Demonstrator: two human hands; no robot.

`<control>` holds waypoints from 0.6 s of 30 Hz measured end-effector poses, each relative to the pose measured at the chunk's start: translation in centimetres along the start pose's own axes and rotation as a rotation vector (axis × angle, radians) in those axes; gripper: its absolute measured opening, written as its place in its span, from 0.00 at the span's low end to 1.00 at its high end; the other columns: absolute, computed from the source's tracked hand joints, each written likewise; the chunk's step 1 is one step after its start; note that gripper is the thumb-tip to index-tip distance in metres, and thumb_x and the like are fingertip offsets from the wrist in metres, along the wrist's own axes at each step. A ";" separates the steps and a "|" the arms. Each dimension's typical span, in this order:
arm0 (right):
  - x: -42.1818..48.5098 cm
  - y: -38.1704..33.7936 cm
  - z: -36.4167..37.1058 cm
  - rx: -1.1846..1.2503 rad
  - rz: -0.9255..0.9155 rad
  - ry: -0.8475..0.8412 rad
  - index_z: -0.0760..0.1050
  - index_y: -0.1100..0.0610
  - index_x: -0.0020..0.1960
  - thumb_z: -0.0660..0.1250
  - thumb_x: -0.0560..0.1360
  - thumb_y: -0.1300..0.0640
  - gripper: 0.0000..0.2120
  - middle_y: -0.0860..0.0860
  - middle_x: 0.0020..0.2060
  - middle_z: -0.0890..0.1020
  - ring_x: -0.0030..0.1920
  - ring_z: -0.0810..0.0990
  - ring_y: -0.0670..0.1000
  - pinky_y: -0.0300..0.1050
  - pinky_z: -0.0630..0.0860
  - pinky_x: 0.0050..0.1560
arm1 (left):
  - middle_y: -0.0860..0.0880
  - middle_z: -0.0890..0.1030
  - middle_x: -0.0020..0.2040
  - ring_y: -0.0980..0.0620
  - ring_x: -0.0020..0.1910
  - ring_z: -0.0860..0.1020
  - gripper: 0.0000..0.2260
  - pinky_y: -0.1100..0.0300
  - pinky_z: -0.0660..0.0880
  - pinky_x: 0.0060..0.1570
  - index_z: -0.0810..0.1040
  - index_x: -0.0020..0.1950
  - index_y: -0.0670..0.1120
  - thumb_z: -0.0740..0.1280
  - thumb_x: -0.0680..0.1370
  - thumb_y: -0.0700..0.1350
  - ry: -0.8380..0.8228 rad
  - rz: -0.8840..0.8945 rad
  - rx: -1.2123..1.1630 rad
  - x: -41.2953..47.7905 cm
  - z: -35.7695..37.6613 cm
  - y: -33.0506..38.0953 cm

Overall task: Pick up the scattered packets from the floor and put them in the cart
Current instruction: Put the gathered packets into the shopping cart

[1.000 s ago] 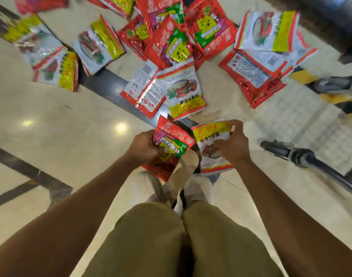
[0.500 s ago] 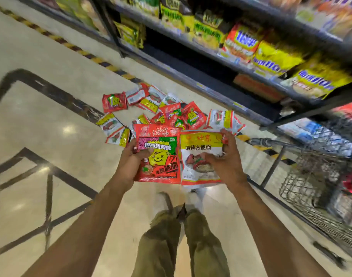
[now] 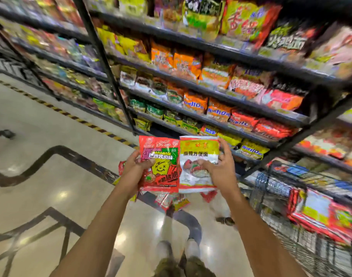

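A red packet (image 3: 160, 163) is gripped by the left hand (image 3: 134, 164), a white-and-yellow packet (image 3: 198, 162) by the right hand (image 3: 218, 170).

One head-worn camera is looking forward and down, close over the left hand (image 3: 137, 164) and right hand (image 3: 221, 168), facing the shelves (image 3: 211, 97).

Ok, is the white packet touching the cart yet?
Apart. The head view shows the white packet gripped by the right hand, with a clear gap to the cart.
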State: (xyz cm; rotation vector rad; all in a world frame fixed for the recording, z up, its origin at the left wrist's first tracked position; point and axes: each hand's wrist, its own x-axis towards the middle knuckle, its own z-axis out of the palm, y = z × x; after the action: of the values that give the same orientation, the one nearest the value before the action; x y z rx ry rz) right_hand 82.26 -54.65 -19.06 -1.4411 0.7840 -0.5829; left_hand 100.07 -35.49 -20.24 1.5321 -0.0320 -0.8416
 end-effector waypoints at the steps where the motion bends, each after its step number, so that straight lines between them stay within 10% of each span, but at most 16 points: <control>1: -0.3 -1.1 0.1 -0.001 -0.026 -0.003 0.62 0.53 0.79 0.76 0.72 0.74 0.42 0.41 0.61 0.79 0.53 0.81 0.30 0.32 0.80 0.52 | 0.40 0.87 0.53 0.36 0.51 0.86 0.15 0.34 0.81 0.55 0.81 0.60 0.48 0.74 0.76 0.34 -0.008 0.024 0.007 -0.4 -0.1 0.9; 10: -2.7 -4.6 -0.5 -0.100 -0.060 0.110 0.64 0.47 0.80 0.79 0.72 0.65 0.43 0.15 0.59 0.68 0.58 0.68 0.19 0.22 0.68 0.62 | 0.41 0.87 0.55 0.37 0.52 0.86 0.15 0.40 0.83 0.52 0.80 0.61 0.47 0.73 0.77 0.34 -0.085 0.132 0.019 -1.9 0.3 4.9; 18: -7.2 -5.2 -5.9 -0.157 -0.079 0.251 0.62 0.42 0.80 0.78 0.75 0.58 0.41 0.31 0.73 0.64 0.79 0.62 0.47 0.53 0.63 0.80 | 0.45 0.87 0.55 0.41 0.55 0.86 0.14 0.39 0.81 0.56 0.80 0.60 0.53 0.73 0.78 0.37 -0.259 0.167 0.092 -3.9 5.5 3.9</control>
State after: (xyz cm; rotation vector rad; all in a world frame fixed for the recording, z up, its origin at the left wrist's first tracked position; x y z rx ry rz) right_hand 73.79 -53.28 -12.77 -1.5667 0.9915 -0.7882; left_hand 96.19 -38.97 -14.46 1.4742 -0.3878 -0.9086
